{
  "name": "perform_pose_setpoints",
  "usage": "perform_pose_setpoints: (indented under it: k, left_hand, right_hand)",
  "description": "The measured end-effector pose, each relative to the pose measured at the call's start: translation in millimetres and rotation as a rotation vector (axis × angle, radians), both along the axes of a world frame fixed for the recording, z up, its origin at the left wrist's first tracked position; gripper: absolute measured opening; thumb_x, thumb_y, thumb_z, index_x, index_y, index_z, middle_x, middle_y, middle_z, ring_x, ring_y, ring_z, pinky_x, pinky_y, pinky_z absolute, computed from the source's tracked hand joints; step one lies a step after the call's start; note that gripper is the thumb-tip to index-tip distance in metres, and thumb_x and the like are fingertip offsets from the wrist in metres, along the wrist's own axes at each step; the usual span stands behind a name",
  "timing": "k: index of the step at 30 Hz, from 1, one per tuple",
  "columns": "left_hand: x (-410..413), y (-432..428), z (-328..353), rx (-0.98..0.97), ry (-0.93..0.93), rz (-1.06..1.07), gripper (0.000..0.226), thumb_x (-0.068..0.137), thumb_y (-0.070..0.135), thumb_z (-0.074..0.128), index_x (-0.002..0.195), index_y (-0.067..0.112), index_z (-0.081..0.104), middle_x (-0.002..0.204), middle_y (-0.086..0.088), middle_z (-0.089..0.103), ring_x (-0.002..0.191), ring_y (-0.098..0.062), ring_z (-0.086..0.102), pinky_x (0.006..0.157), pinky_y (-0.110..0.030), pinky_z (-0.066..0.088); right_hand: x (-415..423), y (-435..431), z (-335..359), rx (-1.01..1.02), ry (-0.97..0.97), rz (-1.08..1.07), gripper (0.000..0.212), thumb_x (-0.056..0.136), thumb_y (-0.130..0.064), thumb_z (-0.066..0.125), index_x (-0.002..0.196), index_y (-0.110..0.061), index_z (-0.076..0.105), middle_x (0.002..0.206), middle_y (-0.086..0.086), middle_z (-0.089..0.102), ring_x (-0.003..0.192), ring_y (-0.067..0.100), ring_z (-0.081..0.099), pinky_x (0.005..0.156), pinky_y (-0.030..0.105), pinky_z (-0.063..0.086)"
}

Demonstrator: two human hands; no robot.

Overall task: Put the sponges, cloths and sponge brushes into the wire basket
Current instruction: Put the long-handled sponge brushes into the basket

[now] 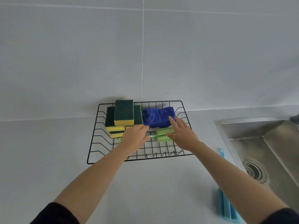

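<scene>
1. Logging progress: I am counting four yellow foam sponges with dark green scouring tops (123,113) stacked at the far-left of the black wire basket (97,143).
2. I am seeing a folded blue microfibre cloth (157,116) lying in the basket's far-right part, with something white partly showing under it; I cannot tell what.
3. A light green sponge brush with a thin green handle (164,135) is lying on the basket floor, just in front of the cloth.
4. The left hand (135,140) is resting over the handle, fingers loosely together, seemingly not gripping.
5. The right hand (183,135) is hovering at the brush head, fingers spread and empty.
6. I am judging the task nearly done: a light blue sponge brush (225,206) is lying on the grey countertop (48,151) beside the steel sink (267,143), outside the basket.
</scene>
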State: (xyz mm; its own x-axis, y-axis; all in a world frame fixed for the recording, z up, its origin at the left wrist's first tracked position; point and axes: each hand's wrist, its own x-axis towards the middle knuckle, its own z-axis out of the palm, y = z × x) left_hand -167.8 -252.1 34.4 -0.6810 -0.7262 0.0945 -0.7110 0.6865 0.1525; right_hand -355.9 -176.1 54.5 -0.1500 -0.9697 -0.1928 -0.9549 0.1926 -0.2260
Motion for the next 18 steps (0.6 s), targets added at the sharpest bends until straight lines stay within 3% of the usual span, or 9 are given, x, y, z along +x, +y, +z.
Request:
perform_pose_setpoints:
  k: [4,7,10,14,18]
  left_hand:
    - [3.4,6.0,10.8,-0.017,0.114,-0.059,0.060,0.092,0.039,0.047,0.143,0.012,0.029,0.151,-0.005,0.034,0.138,-0.018,0.033,0.111,-0.029,0.031]
    - [3.3,6.1,17.3,0.000,0.066,-0.036,0.072,0.091,0.048,0.042,0.147,0.014,0.011,0.158,-0.006,0.011,0.146,-0.021,0.009,0.118,-0.035,0.011]
    - [-4.0,17.4,32.6,-0.029,0.021,-0.052,0.077,0.090,0.055,0.034,0.147,0.019,-0.003,0.158,-0.005,-0.006,0.146,-0.022,-0.008,0.117,-0.040,-0.004]
    - [-19.7,38.1,42.9,-0.042,-0.018,-0.129,0.081,0.088,0.061,0.031,0.146,0.022,-0.010,0.157,-0.003,-0.014,0.139,-0.016,-0.023,0.113,-0.039,-0.012]
    - [-44.6,62.9,44.8,-0.011,-0.070,-0.250,0.082,0.087,0.061,0.034,0.145,0.027,-0.011,0.157,-0.001,-0.014,0.143,-0.019,-0.018,0.113,-0.042,-0.012]
  right_hand:
    - [1.1,13.2,10.9,-0.028,0.022,-0.006,0.071,0.095,-0.049,0.027,0.145,-0.021,-0.014,0.157,0.010,-0.012,0.145,0.024,-0.009,0.118,0.040,0.004]
    - [3.3,21.7,16.1,-0.054,0.033,-0.024,0.072,0.094,-0.052,0.022,0.144,-0.019,-0.018,0.156,0.010,-0.017,0.144,0.025,-0.014,0.118,0.040,-0.001]
    - [-0.1,48.8,31.6,-0.105,0.066,-0.065,0.075,0.091,-0.056,0.017,0.142,-0.018,-0.022,0.155,0.009,-0.022,0.144,0.025,-0.018,0.117,0.041,-0.003]
    - [-5.9,84.4,41.7,-0.138,0.070,-0.142,0.077,0.090,-0.057,0.017,0.141,-0.017,-0.025,0.154,0.009,-0.024,0.143,0.025,-0.019,0.117,0.040,-0.005]
    - [-15.4,125.3,38.8,-0.118,0.056,-0.232,0.078,0.091,-0.056,0.020,0.140,-0.017,-0.027,0.153,0.009,-0.026,0.142,0.026,-0.021,0.116,0.039,-0.006]
